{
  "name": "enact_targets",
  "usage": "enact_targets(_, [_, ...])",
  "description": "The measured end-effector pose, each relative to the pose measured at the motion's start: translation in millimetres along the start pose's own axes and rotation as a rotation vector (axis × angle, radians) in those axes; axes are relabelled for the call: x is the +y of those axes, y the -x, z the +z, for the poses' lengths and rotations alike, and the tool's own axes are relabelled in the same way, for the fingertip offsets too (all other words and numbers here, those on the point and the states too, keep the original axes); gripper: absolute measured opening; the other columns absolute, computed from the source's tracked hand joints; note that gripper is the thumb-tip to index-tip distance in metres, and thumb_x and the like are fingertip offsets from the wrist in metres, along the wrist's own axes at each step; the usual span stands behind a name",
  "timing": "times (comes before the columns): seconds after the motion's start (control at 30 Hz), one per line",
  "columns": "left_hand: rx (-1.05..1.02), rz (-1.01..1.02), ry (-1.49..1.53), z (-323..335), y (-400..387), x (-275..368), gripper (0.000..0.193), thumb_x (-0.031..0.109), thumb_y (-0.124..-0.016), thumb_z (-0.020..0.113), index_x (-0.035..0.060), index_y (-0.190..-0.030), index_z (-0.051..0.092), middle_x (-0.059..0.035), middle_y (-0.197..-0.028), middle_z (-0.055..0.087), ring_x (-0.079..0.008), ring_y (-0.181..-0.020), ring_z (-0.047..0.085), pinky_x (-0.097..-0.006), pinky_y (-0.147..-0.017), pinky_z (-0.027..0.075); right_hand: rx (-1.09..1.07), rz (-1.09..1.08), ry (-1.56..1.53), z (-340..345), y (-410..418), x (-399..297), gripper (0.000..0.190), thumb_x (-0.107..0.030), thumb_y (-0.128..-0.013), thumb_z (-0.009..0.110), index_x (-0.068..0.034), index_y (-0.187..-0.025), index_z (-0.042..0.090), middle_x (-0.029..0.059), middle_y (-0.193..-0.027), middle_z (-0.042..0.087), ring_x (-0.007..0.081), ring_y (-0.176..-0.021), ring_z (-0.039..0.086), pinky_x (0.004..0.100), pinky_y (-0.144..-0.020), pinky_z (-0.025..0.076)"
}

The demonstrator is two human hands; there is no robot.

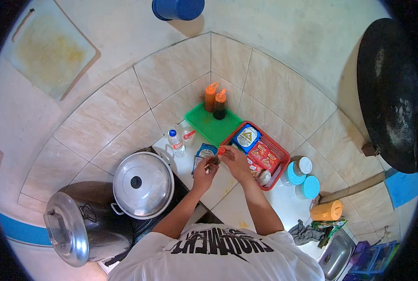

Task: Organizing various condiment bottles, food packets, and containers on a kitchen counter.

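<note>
My left hand (204, 175) grips a small clear bottle (214, 161) with dark contents, in the middle of the view. My right hand (235, 163) has its fingers around the bottle's red cap (222, 150); whether the cap is loose from the bottle I cannot tell. Just behind my left hand lies a blue packet (206, 150) on the white tiled counter. Beside my right hand stands a red plastic basket (285, 158) holding a blue-and-white packet (246, 137), red packets (264, 154) and a small whitish bag (264, 177). A green tray (212, 123) adjoins the basket, with two orange-capped squeeze bottles (219, 105) on it.
Left are a lidded aluminium pot (144, 186) and a large metal pot (103, 228). A water bottle (176, 144) and a clear cup (188, 135) stand behind. Turquoise-lidded jars (310, 187), an orange pitcher (326, 211), a grey cloth (305, 233) and a sink (337, 254) are right.
</note>
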State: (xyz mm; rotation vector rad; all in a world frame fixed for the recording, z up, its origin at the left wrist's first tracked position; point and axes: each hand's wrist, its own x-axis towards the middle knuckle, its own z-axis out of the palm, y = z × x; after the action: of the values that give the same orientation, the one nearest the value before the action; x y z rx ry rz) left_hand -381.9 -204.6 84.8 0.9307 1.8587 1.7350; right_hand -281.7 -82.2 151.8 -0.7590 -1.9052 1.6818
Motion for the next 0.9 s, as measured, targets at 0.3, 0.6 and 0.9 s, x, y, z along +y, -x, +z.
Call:
enact_targets(0.3, [-0.031, 0.081, -0.013, 17, -16, 3, 0.044, 0.004, -0.087, 0.073, -0.0029, -0.127, 0.058, -0.0147, -0.115, 0.067, -0.021, -0.104, 0.067, -0.0323, -0.09, 0.054, 0.079, -0.101, 0.076, -16, -6, 1, 0.041, -0.018, -0.089, 0.074, 0.001, -0.124, 0.062, 0.0142, -0.114, 0.071, 0.021, -0.104, 0.069, 0.0334, -0.091, 0.053])
enact_targets(0.6, [-0.025, 0.18, -0.14, 24, -80, 3, 0.044, 0.005, -0.088, 0.073, 0.0019, -0.129, 0.058, -0.0138, -0.116, 0.068, -0.0223, -0.105, 0.068, -0.0347, -0.092, 0.054, 0.091, -0.129, 0.003, -26, -52, -23, 0.036, -0.015, -0.09, 0.071, 0.001, -0.121, 0.063, 0.0143, -0.111, 0.071, 0.0213, -0.103, 0.069, 0.0335, -0.09, 0.054])
enact_targets(0.9, [-0.031, 0.196, -0.12, 41, -136, -9, 0.041, 0.003, -0.087, 0.068, 0.0, -0.126, 0.058, -0.0164, -0.109, 0.069, -0.0283, -0.101, 0.068, -0.0364, -0.089, 0.053, 0.121, -0.189, 0.17, -27, -114, 23, 0.034, -0.008, -0.092, 0.069, 0.002, -0.124, 0.06, 0.0114, -0.115, 0.069, 0.0188, -0.109, 0.066, 0.0317, -0.096, 0.051])
